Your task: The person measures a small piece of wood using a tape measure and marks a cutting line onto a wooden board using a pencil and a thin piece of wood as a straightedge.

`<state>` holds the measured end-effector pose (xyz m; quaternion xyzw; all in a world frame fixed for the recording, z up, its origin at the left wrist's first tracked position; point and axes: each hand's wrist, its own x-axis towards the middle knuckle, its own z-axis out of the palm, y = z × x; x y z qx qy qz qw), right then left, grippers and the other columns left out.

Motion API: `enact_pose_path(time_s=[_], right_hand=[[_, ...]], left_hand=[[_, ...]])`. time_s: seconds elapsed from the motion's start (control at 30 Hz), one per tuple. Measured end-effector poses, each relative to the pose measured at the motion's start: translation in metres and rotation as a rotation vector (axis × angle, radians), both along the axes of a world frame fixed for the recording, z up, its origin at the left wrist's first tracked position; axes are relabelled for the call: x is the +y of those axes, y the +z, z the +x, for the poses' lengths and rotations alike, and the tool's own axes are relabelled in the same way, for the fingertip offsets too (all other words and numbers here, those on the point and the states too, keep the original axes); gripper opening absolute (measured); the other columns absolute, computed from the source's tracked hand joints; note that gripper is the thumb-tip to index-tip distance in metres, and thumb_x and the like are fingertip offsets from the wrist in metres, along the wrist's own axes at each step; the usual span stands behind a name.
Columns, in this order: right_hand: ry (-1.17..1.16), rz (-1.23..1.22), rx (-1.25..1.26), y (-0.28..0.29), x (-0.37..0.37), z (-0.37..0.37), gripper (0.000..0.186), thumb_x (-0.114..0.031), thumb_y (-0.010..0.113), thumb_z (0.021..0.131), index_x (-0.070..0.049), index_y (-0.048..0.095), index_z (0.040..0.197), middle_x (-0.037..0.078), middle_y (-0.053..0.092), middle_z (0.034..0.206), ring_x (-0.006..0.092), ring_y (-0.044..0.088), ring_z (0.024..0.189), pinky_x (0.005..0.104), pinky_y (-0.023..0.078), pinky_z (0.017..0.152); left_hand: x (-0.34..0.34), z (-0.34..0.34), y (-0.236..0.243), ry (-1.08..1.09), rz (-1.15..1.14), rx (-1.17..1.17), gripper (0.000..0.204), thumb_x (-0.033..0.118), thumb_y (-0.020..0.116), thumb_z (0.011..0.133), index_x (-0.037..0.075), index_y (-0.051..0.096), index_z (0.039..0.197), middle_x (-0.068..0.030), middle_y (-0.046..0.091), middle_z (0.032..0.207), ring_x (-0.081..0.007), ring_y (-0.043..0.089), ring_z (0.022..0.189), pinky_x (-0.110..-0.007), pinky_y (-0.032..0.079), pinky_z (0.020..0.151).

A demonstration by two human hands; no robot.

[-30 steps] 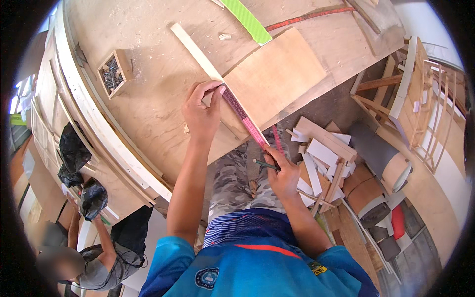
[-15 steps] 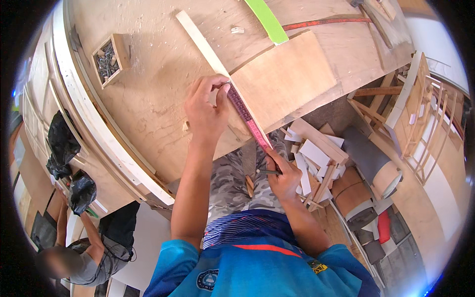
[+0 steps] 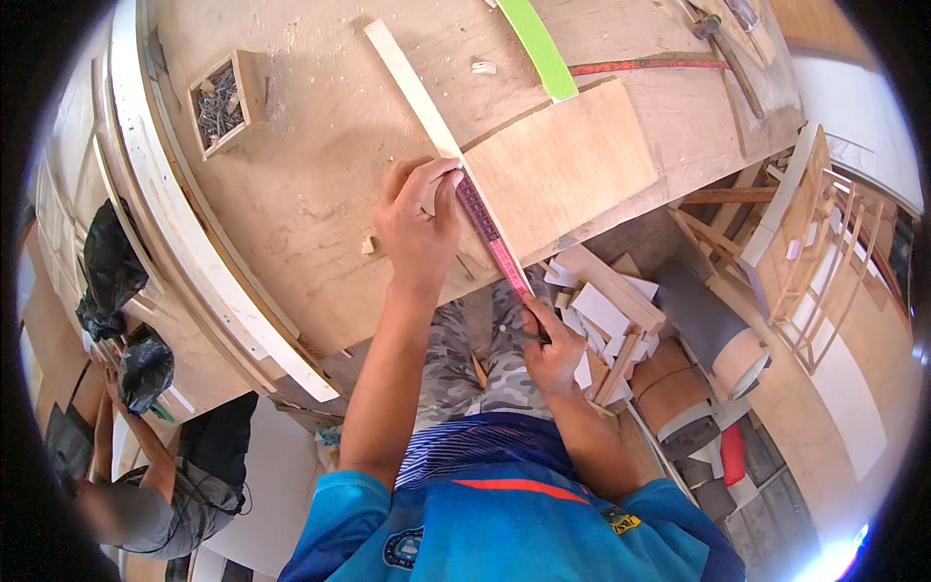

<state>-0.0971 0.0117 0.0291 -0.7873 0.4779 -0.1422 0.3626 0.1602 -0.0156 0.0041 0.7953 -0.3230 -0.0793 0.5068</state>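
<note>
A pink and dark tape measure (image 3: 490,231) lies stretched along a narrow pale wooden strip (image 3: 412,85) on the workbench. My left hand (image 3: 417,218) pinches the tape's far end at the strip. Near the bench's front edge, my right hand (image 3: 556,357) grips the tape's near end between thumb and finger. A thin dark pencil-like stick (image 3: 522,334) also sticks out of that hand; its exact kind is unclear. To the right of the strip and against it lies a flat plywood piece (image 3: 572,165).
An open wooden box (image 3: 254,89) of nails stands at the bench's far left. A green strip (image 3: 539,48), a red band (image 3: 650,64) and a hammer (image 3: 732,63) lie at the back. Offcuts (image 3: 606,308) and rolls (image 3: 706,315) crowd the floor at right. Another person (image 3: 170,514) works at left.
The whole view has shifted slightly, with the bench things sitting a little differently in it. Both hands keep their hold on the tape measure along the strip.
</note>
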Motion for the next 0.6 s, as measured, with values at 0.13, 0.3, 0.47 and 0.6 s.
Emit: enact_pose_path(time_s=[0.13,0.3,0.47,0.6], right_hand=[[0.015,0.077,-0.039,0.006,-0.004,0.000,0.036,-0.003,0.076,0.098,-0.006,0.077,0.133,0.020,0.081,0.099,0.0254,0.076,0.067,0.0328,0.059,0.065],[0.038,0.287,0.097,0.029,-0.010,-0.021,0.046,-0.008,0.072,0.099,-0.010,0.072,0.144,0.025,0.078,0.114,0.0396,0.078,0.096,0.0427,0.062,0.083],[0.213,-0.009,0.175,0.047,-0.044,-0.030,0.042,-0.018,0.066,0.104,-0.007,0.071,0.145,0.026,0.071,0.124,0.0376,0.074,0.097,0.0429,0.059,0.088],[0.060,0.217,-0.210,0.037,-0.083,-0.022,0.038,-0.026,0.058,0.110,0.000,0.073,0.132,0.018,0.063,0.119,0.0236,0.062,0.088,0.0372,0.051,0.077]], left_hand=[[0.004,-0.002,-0.004,0.003,0.012,0.012,0.020,-0.002,0.084,0.090,0.004,0.084,0.109,-0.0121,0.078,0.105,-0.0241,0.076,0.095,-0.033,0.058,0.085],[0.005,-0.008,-0.009,0.059,-0.009,-0.022,0.023,-0.001,0.086,0.088,0.006,0.083,0.109,-0.0097,0.078,0.104,-0.0246,0.073,0.095,-0.035,0.057,0.082],[0.003,-0.007,-0.003,0.081,0.016,-0.005,0.024,0.001,0.087,0.086,0.009,0.083,0.108,-0.0074,0.076,0.102,-0.0257,0.071,0.094,-0.037,0.057,0.080],[0.004,-0.007,0.001,0.106,0.082,0.030,0.023,-0.002,0.086,0.087,0.004,0.083,0.109,-0.0105,0.079,0.107,-0.0229,0.076,0.096,-0.034,0.058,0.085]])
